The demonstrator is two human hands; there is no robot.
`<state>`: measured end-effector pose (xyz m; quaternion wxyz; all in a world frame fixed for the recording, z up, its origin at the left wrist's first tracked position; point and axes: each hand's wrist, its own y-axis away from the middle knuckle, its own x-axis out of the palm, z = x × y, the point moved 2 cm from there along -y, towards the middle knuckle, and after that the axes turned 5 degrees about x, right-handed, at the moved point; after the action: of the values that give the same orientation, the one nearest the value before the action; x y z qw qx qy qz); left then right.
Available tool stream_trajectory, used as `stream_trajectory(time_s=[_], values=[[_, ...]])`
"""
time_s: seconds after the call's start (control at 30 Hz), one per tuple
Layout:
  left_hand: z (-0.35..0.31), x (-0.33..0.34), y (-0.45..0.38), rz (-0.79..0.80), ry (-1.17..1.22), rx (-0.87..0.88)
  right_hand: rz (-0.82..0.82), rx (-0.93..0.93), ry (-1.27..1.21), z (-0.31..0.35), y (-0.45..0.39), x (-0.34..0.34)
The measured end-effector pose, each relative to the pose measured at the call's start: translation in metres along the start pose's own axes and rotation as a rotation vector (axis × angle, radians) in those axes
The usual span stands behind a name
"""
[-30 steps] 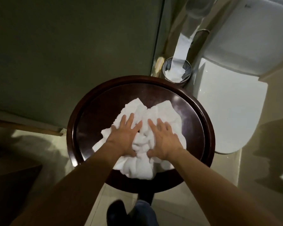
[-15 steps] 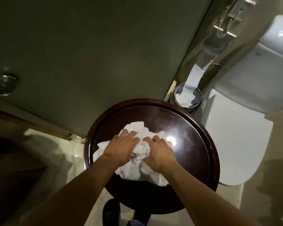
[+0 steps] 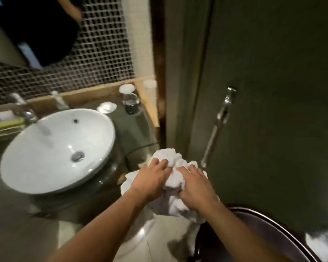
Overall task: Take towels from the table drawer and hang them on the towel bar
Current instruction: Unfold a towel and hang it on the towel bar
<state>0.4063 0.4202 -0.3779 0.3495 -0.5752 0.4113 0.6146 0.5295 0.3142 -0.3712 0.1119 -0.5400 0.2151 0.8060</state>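
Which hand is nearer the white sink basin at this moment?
Left. The left hand grips the bunched towel on the side facing the basin; the right hand holds the towel's far side, further from it.

Single head-worn wide-angle view, facing forward and down.
It looks along both forearms, close above the round white ceramic basin (image 3: 58,148) at left and the dark round wooden table (image 3: 269,235) at lower right.

The basin (image 3: 57,150) is taken as the landmark. To its right, a bunched towel (image 3: 170,178) is held between the left hand (image 3: 151,181) and right hand (image 3: 196,188). Behind it, a cup (image 3: 130,103) is set. A round table (image 3: 269,235) is placed far right, nearer.
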Motion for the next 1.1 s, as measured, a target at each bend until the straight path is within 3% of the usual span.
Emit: stream_trajectory(time_s=[0.27,0.53,0.8,0.93,1.1], values=[[0.18,-0.055,0.015,-0.142,-0.002,-0.259,-0.06,-0.235,0.119,0.163,-0.126,-0.048],[0.332,-0.032,-0.063,-0.119,0.129,-0.295,0.018,-0.22,0.183,0.227,-0.3,-0.025],[0.375,0.007,-0.089,-0.011,0.256,-0.237,0.313,-0.149,0.317,0.228,-0.354,0.0],[0.389,-0.003,-0.076,-0.038,0.46,-0.35,0.312,-0.211,0.305,0.241,-0.366,-0.021],[0.391,-0.017,-0.077,0.012,0.411,-0.418,0.227,-0.276,0.275,0.266,-0.376,-0.038]])
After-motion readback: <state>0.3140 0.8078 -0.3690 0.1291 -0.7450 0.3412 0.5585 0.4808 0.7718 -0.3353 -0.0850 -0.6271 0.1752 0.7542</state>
